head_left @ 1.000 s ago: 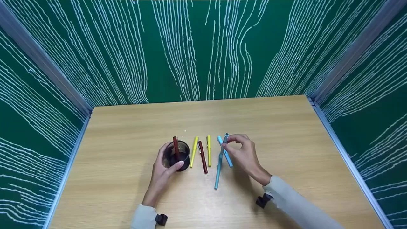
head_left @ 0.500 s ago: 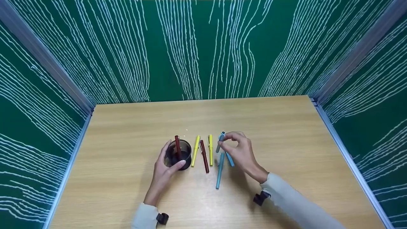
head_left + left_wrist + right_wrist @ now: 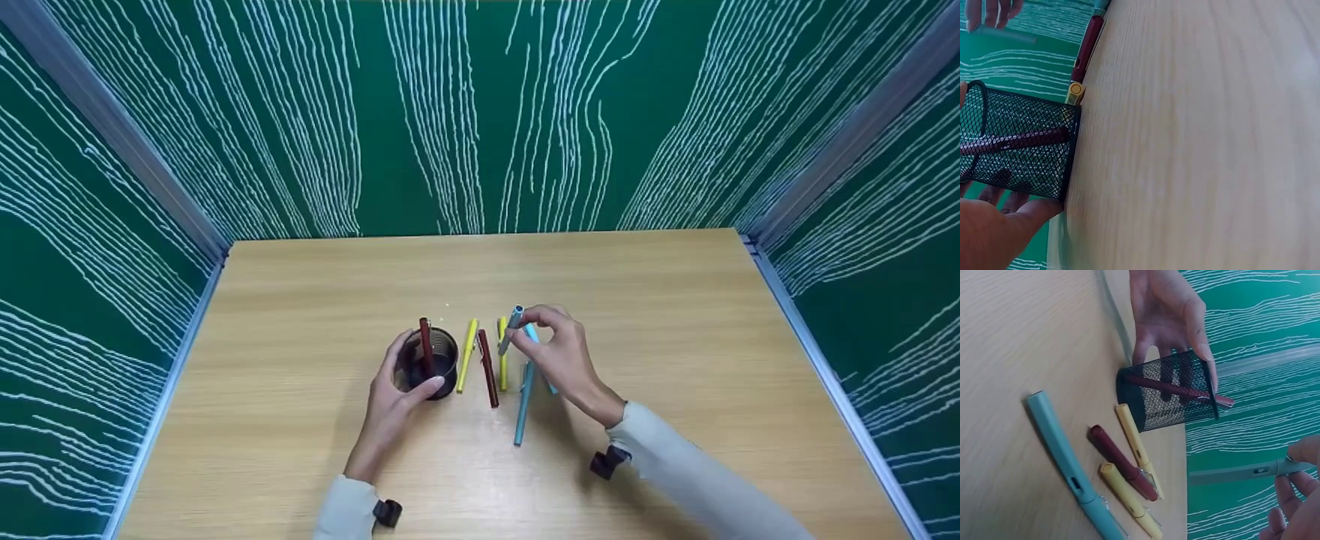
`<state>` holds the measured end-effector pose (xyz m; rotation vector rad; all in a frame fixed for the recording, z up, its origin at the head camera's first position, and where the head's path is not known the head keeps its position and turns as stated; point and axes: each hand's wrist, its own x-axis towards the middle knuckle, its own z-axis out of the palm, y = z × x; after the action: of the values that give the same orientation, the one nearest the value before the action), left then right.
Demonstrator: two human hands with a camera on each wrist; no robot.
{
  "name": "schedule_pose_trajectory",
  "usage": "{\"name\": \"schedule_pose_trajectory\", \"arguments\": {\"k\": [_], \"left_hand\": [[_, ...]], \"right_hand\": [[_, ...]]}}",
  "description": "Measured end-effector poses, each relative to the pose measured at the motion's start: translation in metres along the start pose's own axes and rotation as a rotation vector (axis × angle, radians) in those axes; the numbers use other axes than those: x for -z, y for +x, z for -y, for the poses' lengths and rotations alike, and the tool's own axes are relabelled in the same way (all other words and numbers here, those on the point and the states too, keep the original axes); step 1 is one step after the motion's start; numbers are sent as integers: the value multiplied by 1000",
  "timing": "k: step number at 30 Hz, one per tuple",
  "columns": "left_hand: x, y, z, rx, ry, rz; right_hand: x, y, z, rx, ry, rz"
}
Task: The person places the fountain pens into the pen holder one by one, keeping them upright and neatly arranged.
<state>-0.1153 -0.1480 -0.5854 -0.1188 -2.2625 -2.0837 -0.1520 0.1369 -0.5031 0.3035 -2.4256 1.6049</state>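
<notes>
In the head view, a black mesh pen cup (image 3: 451, 358) stands upright on the table, with my left hand (image 3: 391, 409) curled around its left side. A dark red pen (image 3: 427, 346) leans inside, its end poking above the rim. My right hand (image 3: 566, 360) pinches a grey-teal pen (image 3: 1230, 476) near one end, thumb against fingers. That pen is held up off the table and overlaps the right yellow pen (image 3: 503, 367) in the head view. Below the right hand lie a teal pen (image 3: 523, 409) and a light blue pen (image 3: 553, 386), the latter partly hidden by the hand.
Between the cup and the teal pen lie another yellow pen (image 3: 466, 360), close beside the cup, and a second dark red pen (image 3: 488, 371). The wooden table (image 3: 300, 315) ends at green, white-streaked panels (image 3: 416, 112) at the back and sides.
My right hand has carried the grey-teal pen left, from over the teal and light blue pens to over the right yellow pen. The left hand still holds the cup.
</notes>
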Motion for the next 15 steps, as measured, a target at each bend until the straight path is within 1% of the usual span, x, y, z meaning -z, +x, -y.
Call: {"name": "schedule_pose_trajectory", "arguments": {"k": [3,8,15], "left_hand": [[0,1,1,-16,-18,12],[0,2,3,-34,-22,20],[1,2,3,-25,-19,20]], "right_hand": [[-1,3,3,6,5,-4],[-2,6,7,5,19,-5],[-4,9,15,26,11,-3]]}}
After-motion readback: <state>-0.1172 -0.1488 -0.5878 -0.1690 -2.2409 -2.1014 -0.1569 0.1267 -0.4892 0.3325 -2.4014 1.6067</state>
